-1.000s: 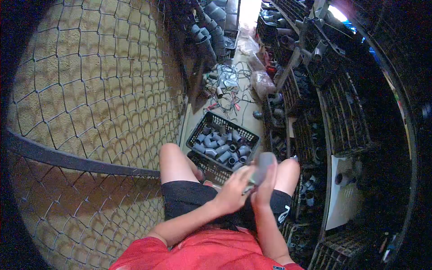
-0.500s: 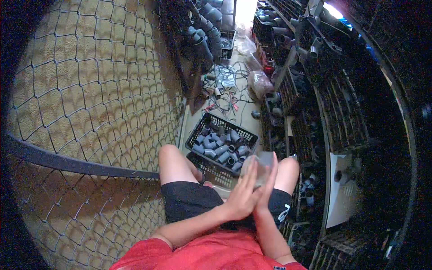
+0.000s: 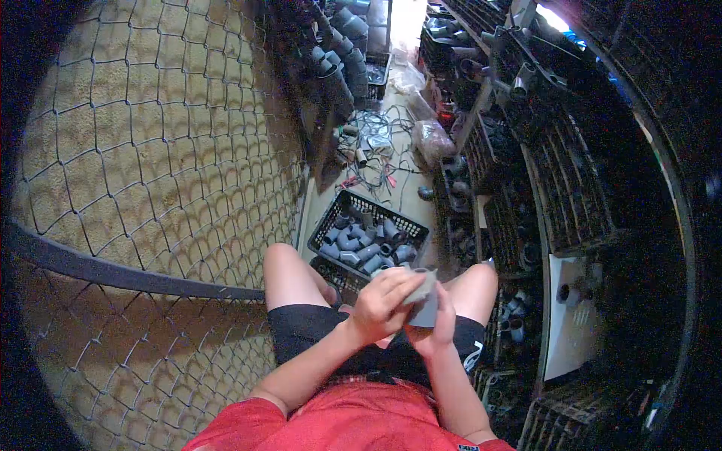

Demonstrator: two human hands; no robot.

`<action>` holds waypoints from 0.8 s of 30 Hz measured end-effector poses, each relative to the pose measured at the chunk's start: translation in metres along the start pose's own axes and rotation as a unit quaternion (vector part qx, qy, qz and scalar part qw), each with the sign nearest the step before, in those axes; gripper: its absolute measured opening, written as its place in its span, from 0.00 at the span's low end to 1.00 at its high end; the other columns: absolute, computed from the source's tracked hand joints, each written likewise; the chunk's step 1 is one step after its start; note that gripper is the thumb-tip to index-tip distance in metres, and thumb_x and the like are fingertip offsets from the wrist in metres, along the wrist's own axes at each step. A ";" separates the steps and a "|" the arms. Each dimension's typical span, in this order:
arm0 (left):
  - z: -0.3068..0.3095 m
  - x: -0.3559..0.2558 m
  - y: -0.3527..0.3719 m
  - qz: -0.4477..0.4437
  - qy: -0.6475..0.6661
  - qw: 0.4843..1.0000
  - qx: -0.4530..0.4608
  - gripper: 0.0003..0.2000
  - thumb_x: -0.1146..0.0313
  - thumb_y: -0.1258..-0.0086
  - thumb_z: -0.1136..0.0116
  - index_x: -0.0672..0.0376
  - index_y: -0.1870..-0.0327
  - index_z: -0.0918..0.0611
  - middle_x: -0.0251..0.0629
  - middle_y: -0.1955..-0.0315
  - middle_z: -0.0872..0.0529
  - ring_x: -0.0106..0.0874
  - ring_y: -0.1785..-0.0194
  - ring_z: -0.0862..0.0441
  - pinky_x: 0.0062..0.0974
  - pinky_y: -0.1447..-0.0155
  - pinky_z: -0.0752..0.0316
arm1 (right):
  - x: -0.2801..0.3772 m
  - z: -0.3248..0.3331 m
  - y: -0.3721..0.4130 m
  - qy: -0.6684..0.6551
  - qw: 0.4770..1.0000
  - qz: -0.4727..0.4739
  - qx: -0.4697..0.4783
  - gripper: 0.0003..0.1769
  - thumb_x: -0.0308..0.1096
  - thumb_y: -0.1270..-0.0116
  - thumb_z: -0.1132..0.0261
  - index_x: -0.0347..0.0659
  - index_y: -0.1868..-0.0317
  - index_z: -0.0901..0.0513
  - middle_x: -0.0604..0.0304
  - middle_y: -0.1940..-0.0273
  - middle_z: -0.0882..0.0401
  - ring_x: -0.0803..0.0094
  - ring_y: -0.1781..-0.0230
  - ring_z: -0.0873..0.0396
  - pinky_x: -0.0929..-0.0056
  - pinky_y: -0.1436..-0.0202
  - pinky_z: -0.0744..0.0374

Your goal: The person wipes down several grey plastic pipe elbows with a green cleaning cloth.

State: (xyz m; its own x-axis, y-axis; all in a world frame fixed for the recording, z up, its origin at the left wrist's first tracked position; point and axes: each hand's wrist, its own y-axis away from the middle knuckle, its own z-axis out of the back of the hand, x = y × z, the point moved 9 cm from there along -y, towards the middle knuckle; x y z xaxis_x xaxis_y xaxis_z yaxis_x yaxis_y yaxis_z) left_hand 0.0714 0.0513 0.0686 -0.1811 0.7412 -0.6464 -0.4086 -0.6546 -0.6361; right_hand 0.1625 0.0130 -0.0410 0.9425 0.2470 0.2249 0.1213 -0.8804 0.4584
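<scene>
Grey plastic pipe fitting [image 3: 423, 295]: short, matte, angular body, held above the lap between both hands. Left hand [image 3: 378, 299] curls over its top, fingers gripping. Right hand [image 3: 435, 336] cups it from beneath, fingers closed. Beyond the knees, a black plastic crate [image 3: 329, 222] of similar grey fittings sits on the floor.

The left hand [image 3: 380, 302] covers part of the grey fitting [image 3: 426, 307], which hides the palm of the right hand [image 3: 434, 338].
</scene>
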 end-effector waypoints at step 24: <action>-0.017 0.003 0.037 0.088 -0.006 0.983 0.163 0.26 0.53 0.27 0.47 0.60 0.34 0.25 0.49 0.29 0.31 0.54 0.23 0.45 0.55 0.23 0.52 | -0.002 0.032 -0.003 0.128 0.988 0.056 -0.062 0.26 0.52 0.20 0.58 0.43 0.38 0.25 0.57 0.42 0.20 0.62 0.43 0.20 0.61 0.38 0.23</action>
State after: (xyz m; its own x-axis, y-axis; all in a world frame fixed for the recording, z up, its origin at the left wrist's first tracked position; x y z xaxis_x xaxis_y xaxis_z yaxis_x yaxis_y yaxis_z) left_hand 0.0705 0.0266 0.0357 -0.2840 0.6244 -0.7276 -0.6348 -0.6912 -0.3454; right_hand 0.1700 0.0023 -0.0702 0.8365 0.2595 0.4827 -0.0327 -0.8556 0.5167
